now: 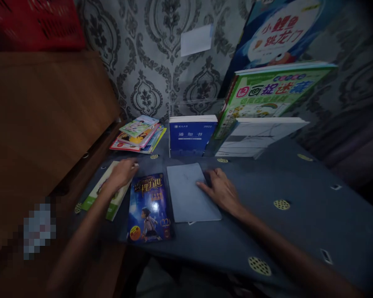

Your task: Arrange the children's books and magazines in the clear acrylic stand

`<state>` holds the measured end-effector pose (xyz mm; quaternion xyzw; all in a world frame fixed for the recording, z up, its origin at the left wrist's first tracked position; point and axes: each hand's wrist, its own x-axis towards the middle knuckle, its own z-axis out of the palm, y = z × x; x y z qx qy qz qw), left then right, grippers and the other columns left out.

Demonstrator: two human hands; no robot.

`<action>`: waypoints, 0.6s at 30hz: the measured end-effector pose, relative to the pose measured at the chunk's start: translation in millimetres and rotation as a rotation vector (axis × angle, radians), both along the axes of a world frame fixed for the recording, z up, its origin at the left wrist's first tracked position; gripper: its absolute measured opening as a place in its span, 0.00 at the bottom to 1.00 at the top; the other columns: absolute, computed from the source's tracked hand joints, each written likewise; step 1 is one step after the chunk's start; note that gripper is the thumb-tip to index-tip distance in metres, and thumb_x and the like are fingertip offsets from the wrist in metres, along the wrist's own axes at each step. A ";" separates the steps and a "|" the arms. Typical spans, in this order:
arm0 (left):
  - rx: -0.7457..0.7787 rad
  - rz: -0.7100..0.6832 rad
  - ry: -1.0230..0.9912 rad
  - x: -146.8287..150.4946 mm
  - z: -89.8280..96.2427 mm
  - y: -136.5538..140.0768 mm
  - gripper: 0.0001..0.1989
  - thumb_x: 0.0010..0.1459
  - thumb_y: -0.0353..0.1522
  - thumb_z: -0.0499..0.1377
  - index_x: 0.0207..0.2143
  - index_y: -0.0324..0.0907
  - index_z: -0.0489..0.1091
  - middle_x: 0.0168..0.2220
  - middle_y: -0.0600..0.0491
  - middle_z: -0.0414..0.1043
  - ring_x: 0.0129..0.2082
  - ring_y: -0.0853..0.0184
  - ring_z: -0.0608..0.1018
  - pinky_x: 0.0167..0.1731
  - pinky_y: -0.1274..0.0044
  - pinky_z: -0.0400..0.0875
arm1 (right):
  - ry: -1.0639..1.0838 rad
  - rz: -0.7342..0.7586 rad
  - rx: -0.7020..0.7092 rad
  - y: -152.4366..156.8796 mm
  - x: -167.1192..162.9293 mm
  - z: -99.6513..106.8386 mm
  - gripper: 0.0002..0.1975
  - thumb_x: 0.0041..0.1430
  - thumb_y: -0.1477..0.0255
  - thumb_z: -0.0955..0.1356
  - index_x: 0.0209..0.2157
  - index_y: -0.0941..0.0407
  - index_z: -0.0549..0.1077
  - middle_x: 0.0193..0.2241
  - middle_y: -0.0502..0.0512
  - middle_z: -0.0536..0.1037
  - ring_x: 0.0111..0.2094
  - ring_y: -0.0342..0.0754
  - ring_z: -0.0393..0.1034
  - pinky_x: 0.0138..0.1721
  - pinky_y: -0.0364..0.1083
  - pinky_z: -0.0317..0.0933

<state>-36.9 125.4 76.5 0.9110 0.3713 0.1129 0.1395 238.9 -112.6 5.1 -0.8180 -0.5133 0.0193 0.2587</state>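
Damask-patterned wallpaper (144,99) backs a table spread with dark blue cloth (224,244), where a blue book (192,138) stands upright near the wall. On the cloth, a pale blue-grey booklet (186,198) lies flat between the two hands — right of the left hand (123,173), just left of the right hand (220,188). Its long axis runs from the wall toward the person, the near end angled a little rightward. The right hand is clearly nearer: its thumb reaches over the booklet's right edge, fingers loosely bent, gripping nothing visible. The left hand, fingers curled, is over a green-and-white book (115,198); whether it holds anything I cannot tell. An illustrated dark blue book (149,203) separates it from the booklet.
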 end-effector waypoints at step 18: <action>-0.804 -0.131 -0.333 112.7 -27.6 -23.8 0.15 0.47 0.42 0.66 0.27 0.40 0.70 0.22 0.59 0.67 0.23 0.72 0.70 0.24 0.81 0.63 | 0.652 0.117 0.194 5.0 19.6 -2.0 0.14 0.49 0.60 0.71 0.30 0.53 0.66 0.20 0.46 0.71 0.23 0.45 0.65 0.26 0.43 0.56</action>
